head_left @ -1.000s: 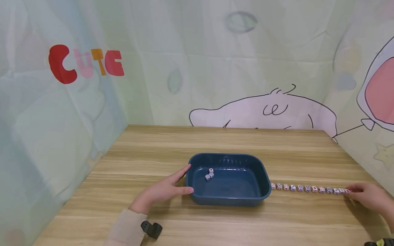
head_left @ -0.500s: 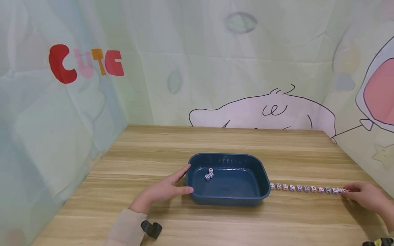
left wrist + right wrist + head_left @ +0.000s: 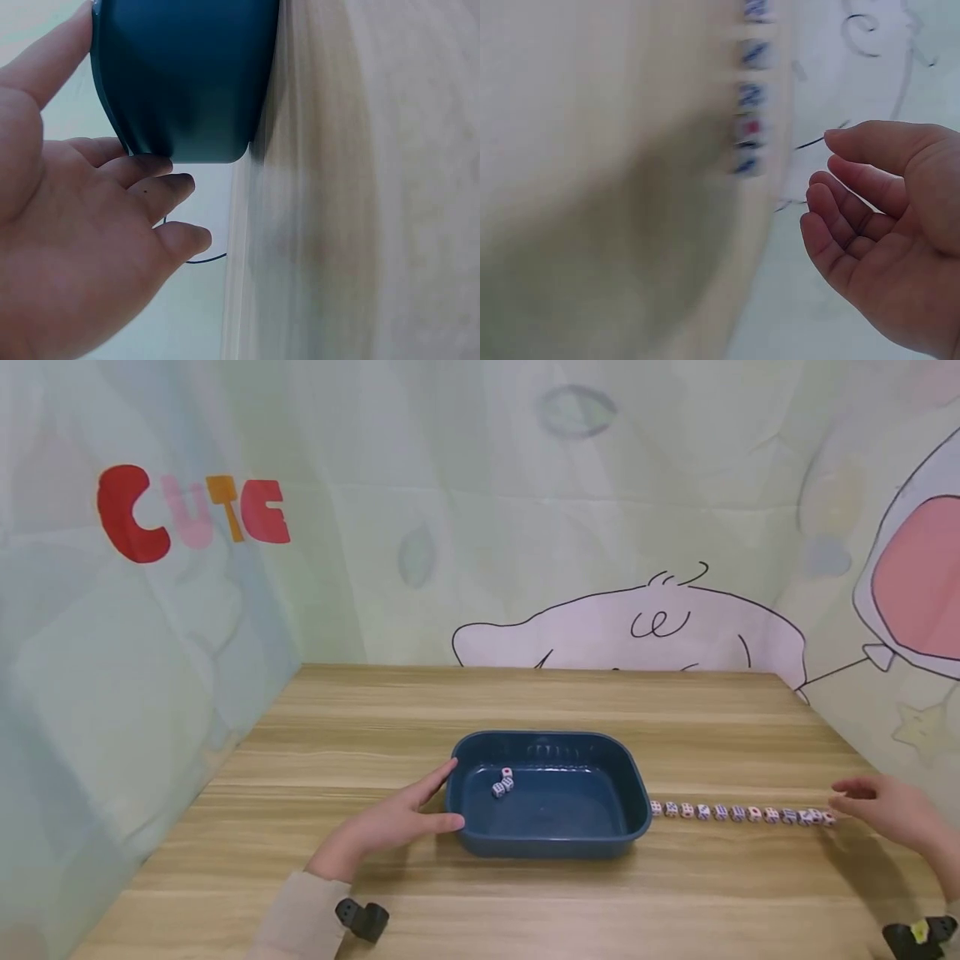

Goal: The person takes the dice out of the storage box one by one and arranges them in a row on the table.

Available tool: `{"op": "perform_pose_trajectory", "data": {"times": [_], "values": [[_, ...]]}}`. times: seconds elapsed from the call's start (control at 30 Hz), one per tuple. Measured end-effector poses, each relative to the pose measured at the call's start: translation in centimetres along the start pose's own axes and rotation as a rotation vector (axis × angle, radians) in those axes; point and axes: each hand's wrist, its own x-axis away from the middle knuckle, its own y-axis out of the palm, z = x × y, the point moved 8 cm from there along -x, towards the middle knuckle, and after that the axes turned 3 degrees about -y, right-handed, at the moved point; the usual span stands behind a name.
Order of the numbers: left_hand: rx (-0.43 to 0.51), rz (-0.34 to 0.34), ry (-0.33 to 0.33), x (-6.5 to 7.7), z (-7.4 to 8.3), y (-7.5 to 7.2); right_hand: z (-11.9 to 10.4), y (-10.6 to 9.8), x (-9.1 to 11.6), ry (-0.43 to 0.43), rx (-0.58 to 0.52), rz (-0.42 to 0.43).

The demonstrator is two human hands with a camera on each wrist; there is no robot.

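A dark blue rectangular plastic basin stands mid-table in the head view. Three white dice lie together in its left part. My left hand rests against the basin's left end, thumb and fingertips at the rim with the fingers spread. From the basin's right side, a straight row of dice runs rightward over the table. Just past the row's last die hovers my right hand, fingers loosely bent. The right wrist view shows nothing between the right thumb and fingers.
The wood-grain table reaches back to a printed cloth backdrop, which also rises along the left and right sides. Black camera mounts sit on both wrists.
My right hand has let go of the die at the row's right end and lifted slightly away. The left hand stays against the basin. The head view has shifted a little.
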Motion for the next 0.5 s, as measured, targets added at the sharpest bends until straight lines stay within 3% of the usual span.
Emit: {"op": "perform_pose_trajectory", "data": {"times": [0.17, 0.27, 0.5], "values": [[-0.002, 0.003, -0.001, 0.0, 0.0, -0.1, -2.6, -2.5, -0.9, -0.036, -0.023, 0.090], [-0.011, 0.002, -0.003, 0.0, 0.0, -0.1, -5.6, -3.7, -1.1, -0.061, -0.023, 0.126], [-0.033, 0.006, 0.006, 0.1, 0.1, -0.1, -13.6, -5.3, -1.5, -0.184, -0.023, 0.125]]}}
